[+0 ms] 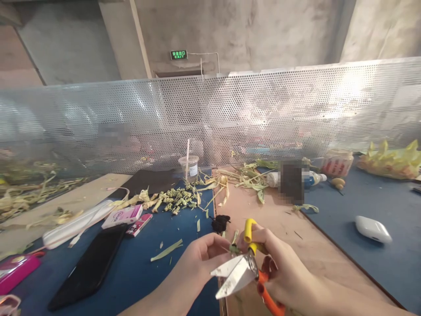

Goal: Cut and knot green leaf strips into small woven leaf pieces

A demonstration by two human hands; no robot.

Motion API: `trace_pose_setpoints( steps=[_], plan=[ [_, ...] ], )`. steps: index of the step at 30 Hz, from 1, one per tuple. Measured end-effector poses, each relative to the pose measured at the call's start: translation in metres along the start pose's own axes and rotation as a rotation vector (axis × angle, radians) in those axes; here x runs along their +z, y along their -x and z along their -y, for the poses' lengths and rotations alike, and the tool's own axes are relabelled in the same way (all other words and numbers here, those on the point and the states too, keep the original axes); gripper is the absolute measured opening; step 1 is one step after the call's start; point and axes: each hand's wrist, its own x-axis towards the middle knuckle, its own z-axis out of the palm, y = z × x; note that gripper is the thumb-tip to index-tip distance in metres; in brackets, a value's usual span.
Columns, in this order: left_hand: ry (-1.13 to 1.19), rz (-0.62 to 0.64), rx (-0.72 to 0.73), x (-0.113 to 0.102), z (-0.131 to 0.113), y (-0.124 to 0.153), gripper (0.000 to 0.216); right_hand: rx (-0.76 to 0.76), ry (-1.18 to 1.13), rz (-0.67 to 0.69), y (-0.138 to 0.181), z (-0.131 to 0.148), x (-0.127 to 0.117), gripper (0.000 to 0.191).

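Plainly, in the head view, our hands are close together over the tan board (pixel 315 259) of the tabletop (pixel 362 202). Our right hand (pixel 283 261) is wrapped around the scissors (pixel 235 276), one handle yellow and the other orange, their dirt-marked blades parted and pointing left. Beside them, our left hand (pixel 210 252) pinches a small green plant piece (pixel 234 248) at its fingertips. Just beyond it we see a dark clump (pixel 220 223); farther off are a heap of curled greenish pieces (pixel 182 198) and a clear cup (pixel 189 169) with a straw. A black phone (pixel 90 265) lies to our left, a white case (pixel 373 229) to our right.
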Motion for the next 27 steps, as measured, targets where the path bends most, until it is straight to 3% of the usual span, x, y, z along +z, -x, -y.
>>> trace_pose_setpoints(
  steps=[4,10,27],
  plan=[
    [-0.042,-0.082,-0.019,0.004,-0.006,0.004,0.028,0.024,-0.066,-0.017,0.001,0.005,0.002,0.035],
    [-0.125,-0.096,0.027,0.008,-0.012,0.007,0.018,0.001,-0.124,-0.07,0.001,0.003,0.006,0.033],
    [-0.199,-0.129,0.048,0.002,-0.003,-0.001,0.021,-0.045,-0.097,-0.144,-0.001,0.007,0.01,0.03]
  ],
)
